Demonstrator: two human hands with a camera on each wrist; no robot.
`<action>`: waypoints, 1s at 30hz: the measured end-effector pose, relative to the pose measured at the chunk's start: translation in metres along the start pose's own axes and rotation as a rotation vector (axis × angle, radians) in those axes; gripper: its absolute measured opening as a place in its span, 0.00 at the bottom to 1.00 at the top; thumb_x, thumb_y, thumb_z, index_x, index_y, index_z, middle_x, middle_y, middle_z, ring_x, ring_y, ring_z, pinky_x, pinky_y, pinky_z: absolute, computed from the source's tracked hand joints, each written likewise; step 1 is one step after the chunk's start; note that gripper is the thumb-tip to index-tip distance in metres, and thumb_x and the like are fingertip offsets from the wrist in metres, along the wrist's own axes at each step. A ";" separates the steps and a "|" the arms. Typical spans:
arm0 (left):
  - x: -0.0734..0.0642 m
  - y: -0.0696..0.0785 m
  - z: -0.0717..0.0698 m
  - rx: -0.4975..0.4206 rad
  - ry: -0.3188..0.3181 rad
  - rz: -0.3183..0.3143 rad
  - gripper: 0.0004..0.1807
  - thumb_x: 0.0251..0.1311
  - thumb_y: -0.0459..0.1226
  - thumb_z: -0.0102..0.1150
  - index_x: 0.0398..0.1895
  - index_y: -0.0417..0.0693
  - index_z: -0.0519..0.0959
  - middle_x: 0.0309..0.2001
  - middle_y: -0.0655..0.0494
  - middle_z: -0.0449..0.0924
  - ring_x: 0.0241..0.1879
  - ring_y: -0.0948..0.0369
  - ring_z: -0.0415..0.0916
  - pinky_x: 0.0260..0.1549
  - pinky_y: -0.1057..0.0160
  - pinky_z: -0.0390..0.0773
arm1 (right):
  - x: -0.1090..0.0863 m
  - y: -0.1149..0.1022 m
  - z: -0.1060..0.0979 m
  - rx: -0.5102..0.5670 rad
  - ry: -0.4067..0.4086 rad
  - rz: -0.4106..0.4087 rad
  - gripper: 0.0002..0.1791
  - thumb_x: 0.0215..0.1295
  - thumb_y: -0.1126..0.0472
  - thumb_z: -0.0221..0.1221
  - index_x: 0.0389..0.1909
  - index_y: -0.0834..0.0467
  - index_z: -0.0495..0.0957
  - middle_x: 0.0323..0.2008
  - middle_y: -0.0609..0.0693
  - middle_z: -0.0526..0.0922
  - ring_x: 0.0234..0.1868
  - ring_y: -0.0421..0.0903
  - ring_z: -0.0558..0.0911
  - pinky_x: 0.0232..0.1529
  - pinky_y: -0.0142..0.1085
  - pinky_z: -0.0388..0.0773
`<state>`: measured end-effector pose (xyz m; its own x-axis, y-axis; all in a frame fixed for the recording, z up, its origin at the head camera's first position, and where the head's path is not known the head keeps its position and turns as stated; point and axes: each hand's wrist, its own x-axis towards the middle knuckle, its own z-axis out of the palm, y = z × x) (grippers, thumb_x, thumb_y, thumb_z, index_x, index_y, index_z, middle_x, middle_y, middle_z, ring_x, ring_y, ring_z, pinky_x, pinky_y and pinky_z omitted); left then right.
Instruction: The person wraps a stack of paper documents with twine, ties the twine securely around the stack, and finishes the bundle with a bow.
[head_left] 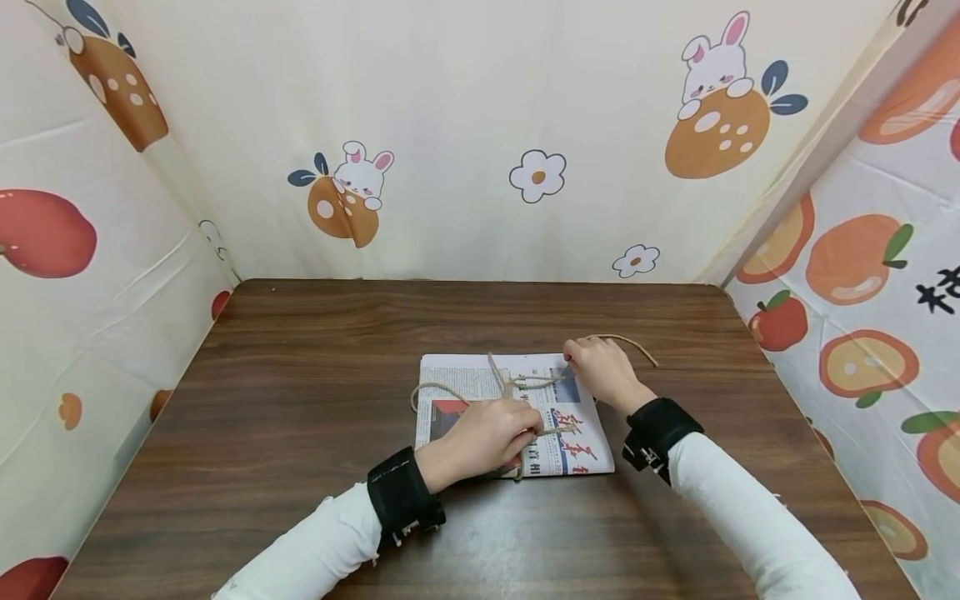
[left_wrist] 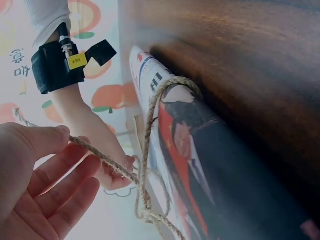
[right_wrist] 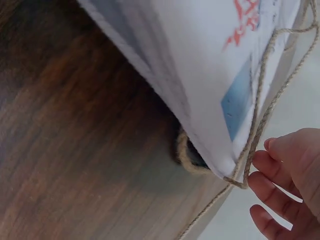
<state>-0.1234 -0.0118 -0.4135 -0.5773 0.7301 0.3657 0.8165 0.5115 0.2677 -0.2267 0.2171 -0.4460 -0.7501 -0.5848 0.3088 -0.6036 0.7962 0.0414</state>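
A flat stack of folded newspapers lies on the table, with twine passed around it and crossing in a loose knot on top. Over its near side, my left hand pinches one twine end between thumb and finger; in the left wrist view that twine runs taut to the knot. At the far right corner, my right hand holds another stretch of twine, whose tail trails onto the table. Seen from the right wrist, the fingertips meet the twine beside the paper's corner.
The brown wood-grain table extends around the stack. Behind it hangs a pale printed curtain, with fruit-patterned cloth along the right side and more cloth at left. Both wrists wear black bands.
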 end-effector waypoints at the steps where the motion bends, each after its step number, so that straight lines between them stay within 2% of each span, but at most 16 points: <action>1: -0.001 0.000 0.001 -0.001 -0.003 -0.002 0.03 0.60 0.36 0.56 0.31 0.53 0.78 0.29 0.65 0.77 0.28 0.72 0.70 0.28 0.73 0.70 | 0.000 0.000 0.002 -0.006 -0.009 -0.003 0.04 0.54 0.68 0.61 0.29 0.58 0.75 0.28 0.51 0.81 0.33 0.51 0.80 0.34 0.43 0.74; 6: -0.003 -0.003 0.006 -0.019 -0.011 0.001 0.02 0.59 0.36 0.56 0.31 0.53 0.79 0.29 0.65 0.76 0.27 0.72 0.70 0.28 0.73 0.70 | -0.001 -0.002 0.007 -0.039 -0.014 -0.029 0.06 0.53 0.67 0.63 0.30 0.58 0.75 0.30 0.53 0.81 0.36 0.53 0.79 0.36 0.45 0.74; 16: -0.006 -0.004 0.009 -0.017 -0.004 -0.003 0.02 0.59 0.37 0.57 0.29 0.55 0.78 0.28 0.66 0.75 0.26 0.73 0.68 0.26 0.75 0.67 | -0.004 -0.001 0.014 -0.103 -0.022 -0.093 0.07 0.54 0.66 0.63 0.34 0.59 0.75 0.31 0.54 0.75 0.34 0.53 0.75 0.33 0.43 0.73; 22: -0.008 -0.003 0.010 -0.013 -0.017 -0.003 0.02 0.58 0.36 0.57 0.30 0.54 0.78 0.28 0.66 0.76 0.28 0.72 0.70 0.27 0.74 0.69 | -0.003 0.001 0.019 -0.113 0.006 -0.126 0.06 0.53 0.66 0.63 0.32 0.58 0.77 0.32 0.55 0.74 0.33 0.52 0.72 0.31 0.43 0.69; 30: -0.010 -0.002 0.009 -0.011 -0.006 -0.007 0.03 0.57 0.36 0.57 0.30 0.54 0.79 0.30 0.66 0.77 0.30 0.71 0.73 0.31 0.71 0.73 | 0.003 0.003 0.010 -0.053 0.006 -0.076 0.05 0.53 0.66 0.64 0.29 0.58 0.76 0.30 0.52 0.77 0.32 0.50 0.74 0.33 0.42 0.72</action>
<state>-0.1191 -0.0158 -0.4261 -0.5826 0.7296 0.3581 0.8125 0.5115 0.2797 -0.2334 0.2157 -0.4549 -0.7014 -0.6426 0.3084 -0.6432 0.7570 0.1147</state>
